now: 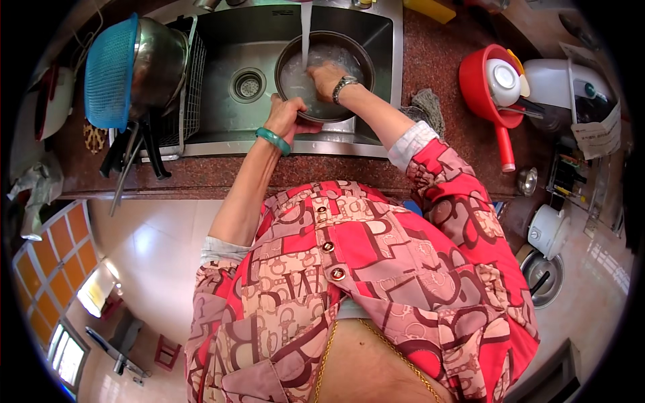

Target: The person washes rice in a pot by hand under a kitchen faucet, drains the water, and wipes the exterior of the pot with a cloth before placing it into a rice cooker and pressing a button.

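Note:
A round dark metal pot (367,56) sits tilted in the stainless steel sink (214,118), with water in it. Water (305,35) streams down from above into the pot near its left side. My left hand (284,118), below a green bangle, grips the pot's near-left rim, its thumb on the edge and its fingers under the wall. Inside the pot is my right hand (326,80), with a metal watch at the wrist. Its fingers point down into bubbly water; whether they hold anything is hidden. The sink drain (248,86) lies left of the pot.
Left of the sink, a wire rack (191,95) carries a steel pot (158,63) and a blue basket (108,73), with black handles jutting forward. A grey cloth (429,108) lies by the sink's right edge. Farther right stands a red dipper (471,85) holding a white bowl (503,83).

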A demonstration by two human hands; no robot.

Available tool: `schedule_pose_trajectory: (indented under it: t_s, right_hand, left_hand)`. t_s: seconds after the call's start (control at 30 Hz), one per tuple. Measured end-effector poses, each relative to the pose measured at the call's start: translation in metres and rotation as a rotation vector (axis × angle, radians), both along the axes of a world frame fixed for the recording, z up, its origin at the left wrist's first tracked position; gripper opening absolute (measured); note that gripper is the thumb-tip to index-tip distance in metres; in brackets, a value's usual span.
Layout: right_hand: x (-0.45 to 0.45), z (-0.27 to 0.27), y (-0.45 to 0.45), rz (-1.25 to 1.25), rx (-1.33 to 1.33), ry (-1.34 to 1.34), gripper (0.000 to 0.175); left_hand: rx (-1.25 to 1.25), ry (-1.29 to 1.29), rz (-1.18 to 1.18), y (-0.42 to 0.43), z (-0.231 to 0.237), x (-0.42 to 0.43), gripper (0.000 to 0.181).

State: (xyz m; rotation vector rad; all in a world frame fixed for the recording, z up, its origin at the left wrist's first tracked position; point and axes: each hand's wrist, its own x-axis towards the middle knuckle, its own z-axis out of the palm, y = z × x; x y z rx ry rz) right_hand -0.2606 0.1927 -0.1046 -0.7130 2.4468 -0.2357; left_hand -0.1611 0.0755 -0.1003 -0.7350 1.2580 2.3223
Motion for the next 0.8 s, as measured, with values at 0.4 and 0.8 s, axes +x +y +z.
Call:
schedule_pose_trajectory:
  t_s: [0.4,0.8]
  right_hand:
    - [0.001,0.007,-0.012,-0.018,-0.072,0.192,0.06]
    - [0.008,-0.011,-0.01,-0.15,-0.612,-0.151,0.062]
  left_hand:
    - [-0.039,-0.007,0.032,0.001,0.001,-0.001,0.055]
    - [-0.076,-0.045,0.042,0.006,-0.003,0.002,0.038]
